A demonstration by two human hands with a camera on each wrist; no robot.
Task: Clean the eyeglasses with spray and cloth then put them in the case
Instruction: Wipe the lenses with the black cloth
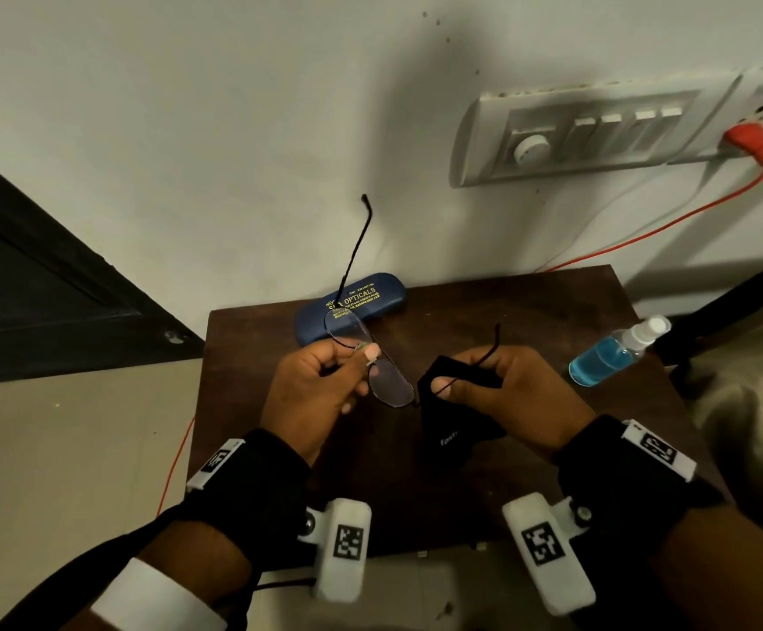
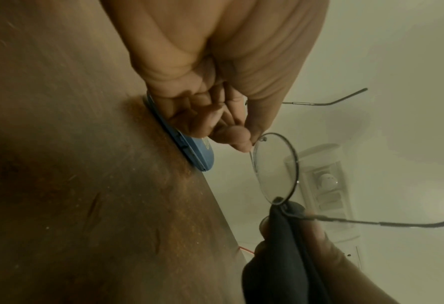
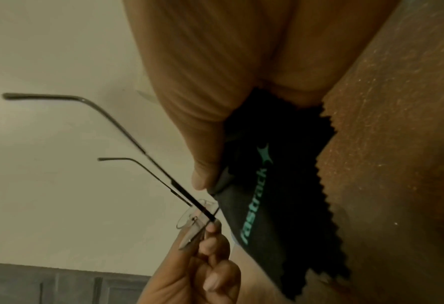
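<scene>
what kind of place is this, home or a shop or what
Probably a room in a home, not a shop: a small dark wooden table pushed against a plain painted wall, a wall switchboard with a red plug above it, and a dark door at left.

A plain room in a home, seen at a small table by the wall.
Painted wall with a switchboard, a red plug, a dark wooden table, a tiled floor.

The dark wooden table carries a blue case at eleven o'clock and a spray bottle at two o'clock.
</scene>
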